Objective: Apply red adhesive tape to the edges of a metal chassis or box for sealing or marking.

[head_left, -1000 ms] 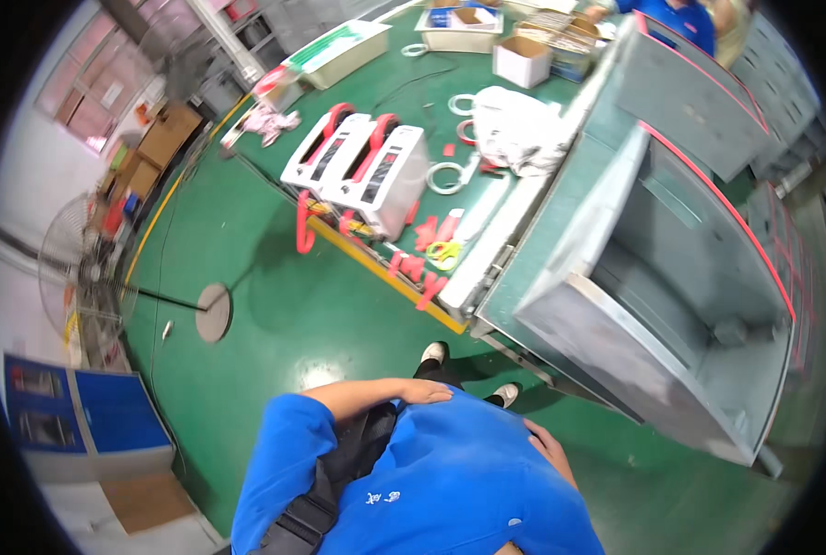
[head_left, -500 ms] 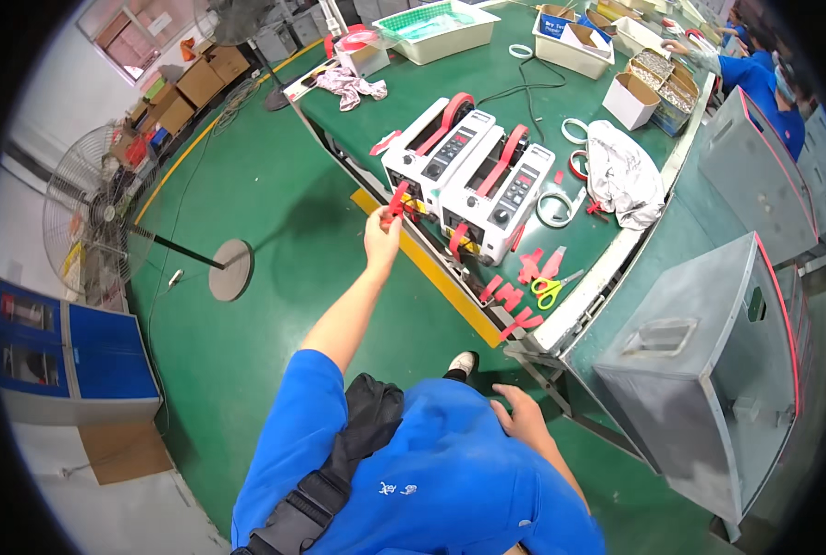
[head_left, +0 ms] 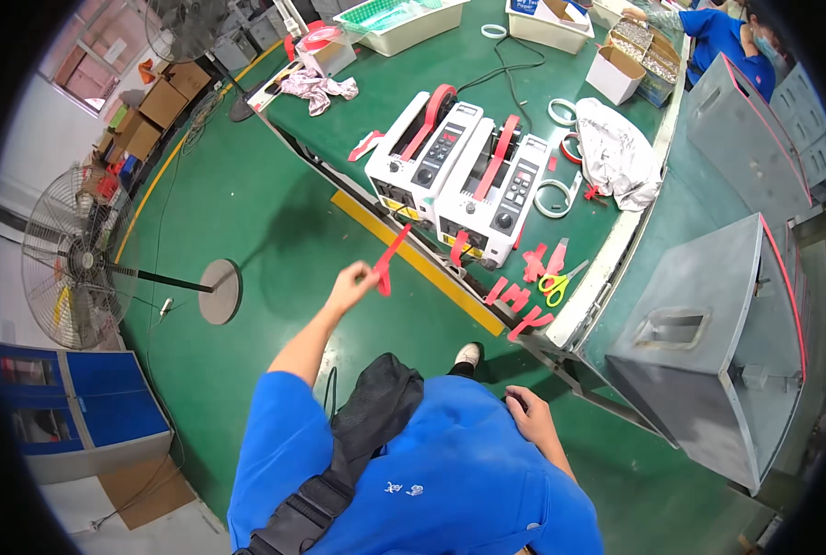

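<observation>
Out in front of the table edge, my left hand pinches a strip of red tape, whose loose ends stick out past the fingers. Beyond it stand two white tape dispensers, the left dispenser and the right dispenser, each carrying a roll of red tape. From the right dispenser's front hangs a cut red strip. Low beside my waist is my right hand, loosely curled with a dark gap between thumb and fingers; I make out nothing in it.
Yellow-handled scissors lie among red tape pieces at the table corner. White rings and a crumpled cloth are further right. Grey metal housings stand on the right, a pedestal fan on the left. A co-worker sits at far right.
My left hand has drawn back from the left dispenser toward me, bringing the red tape strip with it. My right hand's fingers have curled in more. The view has shifted slightly.
</observation>
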`<act>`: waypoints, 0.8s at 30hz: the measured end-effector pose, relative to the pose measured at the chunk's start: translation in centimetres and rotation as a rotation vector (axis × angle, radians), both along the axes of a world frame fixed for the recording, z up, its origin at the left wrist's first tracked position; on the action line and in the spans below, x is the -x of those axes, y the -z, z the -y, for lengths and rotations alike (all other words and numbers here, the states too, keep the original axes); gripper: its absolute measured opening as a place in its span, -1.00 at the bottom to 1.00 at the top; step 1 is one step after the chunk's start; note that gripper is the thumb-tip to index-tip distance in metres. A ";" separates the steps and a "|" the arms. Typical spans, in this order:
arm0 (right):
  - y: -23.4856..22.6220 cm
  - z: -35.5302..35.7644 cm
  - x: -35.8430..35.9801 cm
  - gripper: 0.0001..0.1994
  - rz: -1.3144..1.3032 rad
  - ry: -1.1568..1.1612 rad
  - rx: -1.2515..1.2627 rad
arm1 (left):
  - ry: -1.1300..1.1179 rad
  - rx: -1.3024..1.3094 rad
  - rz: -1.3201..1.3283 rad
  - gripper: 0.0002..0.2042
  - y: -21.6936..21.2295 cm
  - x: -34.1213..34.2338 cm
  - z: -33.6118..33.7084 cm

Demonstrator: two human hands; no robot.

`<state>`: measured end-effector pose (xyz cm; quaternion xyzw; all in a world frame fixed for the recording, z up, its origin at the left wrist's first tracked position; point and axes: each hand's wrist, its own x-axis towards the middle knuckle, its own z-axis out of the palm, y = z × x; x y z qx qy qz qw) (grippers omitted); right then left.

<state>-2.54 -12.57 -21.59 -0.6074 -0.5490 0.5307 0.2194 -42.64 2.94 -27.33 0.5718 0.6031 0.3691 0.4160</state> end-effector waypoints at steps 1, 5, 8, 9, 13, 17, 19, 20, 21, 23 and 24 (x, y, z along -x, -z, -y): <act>0.1 0.0 0.0 -0.73 -0.017 0.010 0.013 | 0.007 0.023 -0.010 -0.78 0.4 0.7 2.3; -0.5 -0.7 0.4 -0.73 0.010 -0.117 -0.048 | -0.078 0.297 -0.274 -0.75 3.6 5.1 13.6; -0.7 -1.0 0.4 -0.73 0.035 -0.201 -0.125 | -0.143 0.584 -0.444 -0.76 3.7 7.1 20.5; -0.8 -1.0 0.3 -0.73 0.041 -0.231 -0.149 | -0.231 0.578 -0.348 -0.77 3.6 7.3 21.8; -2.4 -1.5 0.3 -0.74 -0.004 -0.342 -0.348 | -0.412 0.511 -0.070 -0.78 2.8 7.2 24.3; -4.9 0.1 -0.6 -0.73 -0.037 -0.283 -0.365 | -0.495 0.606 -0.215 -0.81 4.4 8.8 30.9; -4.5 1.8 -2.1 -0.74 -0.086 -0.179 -0.305 | -0.539 0.564 -0.265 -0.83 3.5 8.7 31.0; -4.4 2.9 -2.7 -0.74 -0.108 -0.135 -0.263 | -0.624 0.440 -0.133 -0.84 2.6 7.1 31.0; -4.7 3.6 -3.1 -0.74 -0.139 -0.098 -0.242 | -0.704 0.314 0.000 -0.84 1.5 5.0 30.9; -5.5 4.8 -3.4 -0.72 -0.192 -0.090 -0.320 | -0.435 0.174 0.153 -0.84 -3.8 -2.2 25.4; -7.3 5.1 -3.2 -0.71 -0.210 -0.100 -0.373 | -0.287 0.105 0.066 -0.82 -7.2 -6.8 23.0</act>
